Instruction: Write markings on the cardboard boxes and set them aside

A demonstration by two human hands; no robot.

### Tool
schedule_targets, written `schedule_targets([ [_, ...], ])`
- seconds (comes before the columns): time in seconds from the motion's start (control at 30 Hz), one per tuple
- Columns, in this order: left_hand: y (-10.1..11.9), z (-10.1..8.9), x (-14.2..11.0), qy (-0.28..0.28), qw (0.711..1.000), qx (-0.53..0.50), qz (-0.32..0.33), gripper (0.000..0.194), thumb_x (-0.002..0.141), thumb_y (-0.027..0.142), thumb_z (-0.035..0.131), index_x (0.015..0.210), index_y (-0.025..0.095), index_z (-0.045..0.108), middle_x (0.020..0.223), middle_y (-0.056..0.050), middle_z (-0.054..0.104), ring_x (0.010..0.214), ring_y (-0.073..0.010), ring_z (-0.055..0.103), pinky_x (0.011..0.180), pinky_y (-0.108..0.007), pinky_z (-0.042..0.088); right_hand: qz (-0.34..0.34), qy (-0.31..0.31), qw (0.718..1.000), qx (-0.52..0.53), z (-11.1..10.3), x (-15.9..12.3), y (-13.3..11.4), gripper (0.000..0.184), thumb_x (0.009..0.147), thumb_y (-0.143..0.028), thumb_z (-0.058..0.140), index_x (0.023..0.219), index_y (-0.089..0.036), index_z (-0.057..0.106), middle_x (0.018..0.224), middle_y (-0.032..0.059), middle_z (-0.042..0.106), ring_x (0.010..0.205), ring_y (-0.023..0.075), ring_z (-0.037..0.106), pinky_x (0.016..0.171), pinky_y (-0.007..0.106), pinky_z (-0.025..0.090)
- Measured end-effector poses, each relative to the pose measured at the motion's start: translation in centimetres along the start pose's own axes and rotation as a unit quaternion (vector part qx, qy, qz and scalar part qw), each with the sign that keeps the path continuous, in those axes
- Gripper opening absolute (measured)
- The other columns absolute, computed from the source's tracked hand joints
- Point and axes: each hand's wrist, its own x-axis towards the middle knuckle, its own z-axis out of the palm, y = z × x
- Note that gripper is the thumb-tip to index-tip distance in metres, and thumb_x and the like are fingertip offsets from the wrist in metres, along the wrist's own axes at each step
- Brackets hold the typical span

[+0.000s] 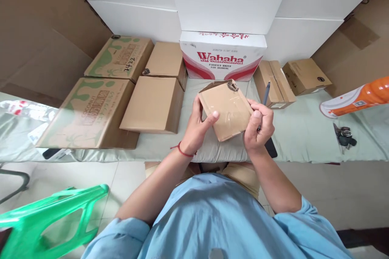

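Observation:
A small brown cardboard box (232,109), torn and dark at its far corner, is held tilted above the cloth-covered table. My left hand (197,127) grips its left side, the thumb lying on the upper face. At the right edge, my right hand (258,125) is closed around a dark pen (266,92), whose tip points up and away from me. The right fingers also touch the box's side. Just behind the box stands a white and red Wahaha water carton (225,56). A dark flat object (271,148) lies partly hidden by my right wrist.
Two green-printed coconut cartons (91,113) and two plain brown boxes (150,103) sit at left. Two smaller boxes (273,83) stand at right, near an orange bottle (358,97) and keys (345,135). A plastic bottle (27,109) lies far left. A green stool (57,218) is below.

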Motion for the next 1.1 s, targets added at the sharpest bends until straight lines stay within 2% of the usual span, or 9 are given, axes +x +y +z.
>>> schedule_targets([
  [0.1,-0.1,0.3,4.0,-0.053,0.998,-0.038,0.024,0.101,0.082,0.075,0.087,0.16,0.028,0.046,0.173,-0.017,0.048,0.161,-0.0421,0.047,0.119,-0.048,0.055,-0.025,0.041,0.999,0.014,2.2,1.4,1.4,0.031,0.116,-0.041,0.04,0.131,-0.029,0.064,0.131,0.0109,0.079,0.125,0.0294,0.078,0.109,0.057,0.064],
  [0.2,-0.3,0.7,7.5,-0.04,0.995,0.017,0.086,0.108,0.076,0.074,0.091,0.163,0.03,0.045,0.183,-0.017,0.031,0.171,-0.0434,0.029,0.126,-0.053,0.048,-0.017,0.065,0.998,0.012,4.8,3.2,3.3,0.038,0.117,-0.048,0.033,0.135,-0.03,0.062,0.138,0.0141,0.076,0.135,0.0303,0.074,0.115,0.06,0.061],
  [0.33,-0.5,1.6,9.4,-0.023,0.979,0.131,0.155,0.077,0.078,0.06,0.093,0.145,0.031,0.068,0.18,-0.013,0.037,0.173,-0.0418,0.023,0.137,-0.06,0.031,-0.024,0.039,0.998,0.033,7.1,3.8,5.1,0.042,0.117,-0.052,0.028,0.137,-0.028,0.056,0.153,0.0179,0.068,0.15,0.0293,0.064,0.121,0.061,0.056],
  [0.43,-1.3,2.0,8.5,-0.026,0.953,0.222,0.205,0.048,0.087,0.045,0.085,0.132,0.03,0.078,0.176,-0.012,0.046,0.173,-0.041,0.022,0.141,-0.065,0.016,-0.016,-0.027,0.999,0.027,6.7,3.1,5.0,0.042,0.117,-0.052,0.03,0.138,-0.028,0.057,0.153,0.0174,0.069,0.15,0.029,0.064,0.122,0.058,0.056],
  [0.57,-1.9,1.5,6.0,-0.111,0.871,0.385,0.283,0.05,0.101,0.036,0.067,0.152,0.033,0.067,0.171,-0.009,0.056,0.169,-0.0361,0.036,0.141,-0.068,0.005,-0.008,-0.077,0.996,0.037,2.3,1.9,4.9,0.036,0.116,-0.045,0.038,0.143,-0.033,0.057,0.151,0.0137,0.071,0.144,0.0282,0.067,0.119,0.055,0.057],
  [0.7,-1.9,0.8,3.8,-0.155,0.788,0.494,0.333,0.071,0.105,0.05,0.068,0.167,0.023,0.049,0.176,-0.017,0.045,0.168,-0.0351,0.038,0.142,-0.062,0.003,-0.027,-0.069,0.992,-0.105,-6.2,-0.2,7.5,0.031,0.113,-0.034,0.049,0.139,-0.021,0.059,0.138,0.02,0.073,0.126,0.0304,0.07,0.105,0.054,0.06],
  [0.77,-2.2,0.6,3.1,-0.157,0.765,0.523,0.342,0.065,0.108,0.037,0.065,0.169,0.024,0.046,0.176,-0.016,0.045,0.168,-0.0316,0.038,0.143,-0.059,0.003,-0.026,-0.075,0.976,-0.202,-11.0,-1.9,9.7,0.03,0.109,-0.035,0.056,0.134,-0.019,0.062,0.126,0.0193,0.074,0.116,0.0313,0.069,0.101,0.052,0.057],
  [0.93,-3.6,0.6,2.4,-0.131,0.763,0.527,0.351,0.067,0.107,0.004,0.048,0.168,0.029,0.047,0.172,-0.012,0.052,0.166,-0.0239,0.042,0.143,-0.058,0.007,0.049,-0.16,0.902,-0.398,-19.4,-6.5,14.7,0.03,0.106,-0.033,0.05,0.118,-0.013,0.07,0.103,0.0191,0.073,0.098,0.0327,0.063,0.097,0.053,0.05],
  [1.1,-4.0,0.4,2.5,-0.135,0.773,0.517,0.342,0.067,0.107,0.006,0.051,0.17,0.03,0.046,0.172,-0.013,0.051,0.165,-0.0249,0.043,0.143,-0.06,0.007,0.152,-0.218,0.853,-0.449,-19.6,-7.9,15.8,0.038,0.1,-0.028,0.049,0.124,-0.009,0.071,0.115,0.0248,0.068,0.112,0.037,0.059,0.103,0.058,0.047],
])
